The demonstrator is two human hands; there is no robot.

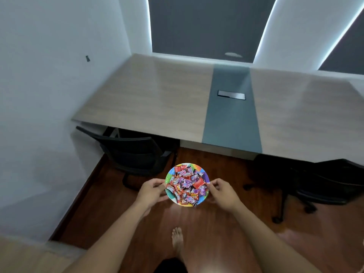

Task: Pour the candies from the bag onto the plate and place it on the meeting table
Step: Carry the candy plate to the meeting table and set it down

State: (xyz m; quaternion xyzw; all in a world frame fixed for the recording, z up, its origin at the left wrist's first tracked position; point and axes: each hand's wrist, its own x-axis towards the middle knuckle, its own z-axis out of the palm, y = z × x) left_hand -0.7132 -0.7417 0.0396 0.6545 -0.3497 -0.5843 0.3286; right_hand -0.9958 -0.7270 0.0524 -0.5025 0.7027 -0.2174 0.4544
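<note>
Plate of candies, rim pinched in left hand and right hand grips, underside hidden.

Office room seen from above, with chairs, floor and walls

A black mesh-backed office chair is tucked partly under the left side of the desk edge, and a second black swivel chair on castors is set at the right. A glossy reddish-brown wooden floor is spread beneath both. A plain white wall is seen at the left, marked by a small dark fitting. Dark grey wall panels edged with white light strips are seen at the far end.
</note>
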